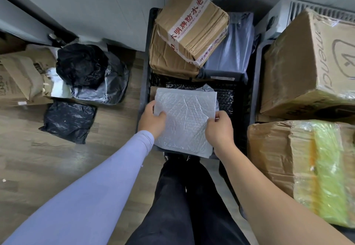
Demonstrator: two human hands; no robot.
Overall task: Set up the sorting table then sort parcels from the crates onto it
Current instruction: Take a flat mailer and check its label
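Item: white bubble mailer [185, 119], flat, square-cornered, surface dimpled and creased. Location: held over the near end of the black crate [144, 83], its far edge above the crate's contents, its near edge at the crate's near rim.

Left hand [152, 119]: grips the mailer's left edge, thumb curled over the top face, fingers underneath and out of sight. Lavender sleeve covers the arm to the wrist.

Right hand [219, 129]: pinches the mailer's right edge between thumb and curled fingers. Arm bare.

Inside the black crate, beneath the mailer: black bubble-wrap parcel [225, 96], partly covered, and a grey poly bag corner [206, 88] showing at the mailer's far edge. At the crate's far end: taped cardboard box [192, 27], tilted, white tape with red characters, resting on a second cardboard box [169, 60]. Beside these, on the crate's right side: grey-blue poly parcel [232, 52].

Right of the black crate: large cardboard box [311, 64] with printed outline mark; nearer, a torn cardboard box [278, 152] with yellow-green contents under clear film. Behind the large box: white slatted appliance [288, 12].

Left of the black crate, on the wood floor [38, 158]: black plastic bag [80, 64] atop a grey poly bag [113, 83]; a flat black bag [69, 121] nearer; cardboard cartons [21, 77] furthest left.

Near side of the crate: the person's dark trousers [188, 206].
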